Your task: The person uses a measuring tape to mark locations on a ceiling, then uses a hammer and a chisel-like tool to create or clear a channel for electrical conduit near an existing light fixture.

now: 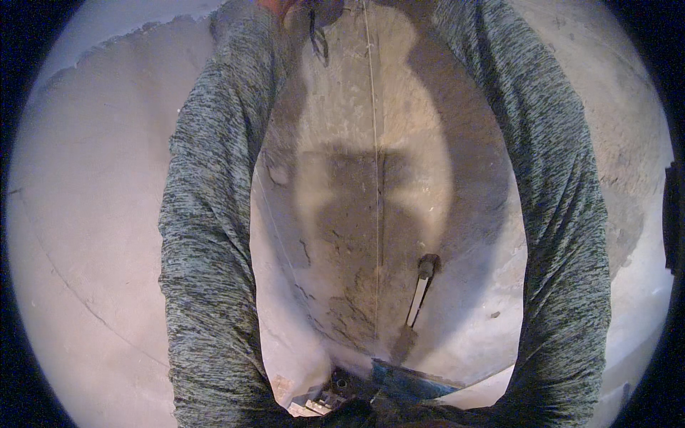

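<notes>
Both my arms, in grey-green flecked sleeves, reach up along a wall (407,93) with rough, patchy plaster. Of my left hand (280,6) only a sliver shows at the top edge; its fingers are cut off, so its grip cannot be made out. Beside it dangles a dark thin loop of cord (318,44). My right hand lies beyond the top edge, past the end of the right sleeve. Between the arms a thin pale string (375,178) runs from top to bottom over the wall. My shadow falls across the plaster.
Low on the wall, right of the string, a short grey stub (428,268) sticks out with a white strip (417,303) below it. A blue edge (414,381) and a cluttered pile (314,403) show at the bottom. A dark object (671,217) stands at the right rim.
</notes>
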Available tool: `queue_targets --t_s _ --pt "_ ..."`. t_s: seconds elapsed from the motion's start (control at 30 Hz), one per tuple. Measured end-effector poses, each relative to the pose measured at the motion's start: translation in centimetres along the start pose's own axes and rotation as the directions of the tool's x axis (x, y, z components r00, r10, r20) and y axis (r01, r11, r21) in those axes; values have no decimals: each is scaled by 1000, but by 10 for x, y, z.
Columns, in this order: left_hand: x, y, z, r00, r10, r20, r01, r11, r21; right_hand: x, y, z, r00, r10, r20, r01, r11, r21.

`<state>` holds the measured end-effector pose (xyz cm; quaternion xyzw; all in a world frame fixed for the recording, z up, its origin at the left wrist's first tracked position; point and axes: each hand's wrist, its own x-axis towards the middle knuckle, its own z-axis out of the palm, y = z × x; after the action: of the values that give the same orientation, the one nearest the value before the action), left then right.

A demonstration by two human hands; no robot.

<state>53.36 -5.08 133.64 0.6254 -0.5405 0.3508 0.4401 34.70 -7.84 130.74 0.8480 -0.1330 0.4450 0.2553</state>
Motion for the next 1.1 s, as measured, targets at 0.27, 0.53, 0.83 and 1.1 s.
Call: queue_targets --t_s 0.27,0.53,0.83,1.1 --pt "0 -4 2 1000 23 -6 -23 1000 -21 3 -6 14 1000 7 27 -6 1000 -19" --pt "-1 -5 2 999 35 -10 -35 999 -32 4 -7 19 999 8 36 -7 999 -31" --pt "0 -5 -1 999 43 -11 -43 999 -32 5 -8 22 999 8 37 -7 999 -37" --pt "0 -6 -2 999 46 -12 -46 998 -37 5 -10 27 999 4 35 -3 1000 -31"
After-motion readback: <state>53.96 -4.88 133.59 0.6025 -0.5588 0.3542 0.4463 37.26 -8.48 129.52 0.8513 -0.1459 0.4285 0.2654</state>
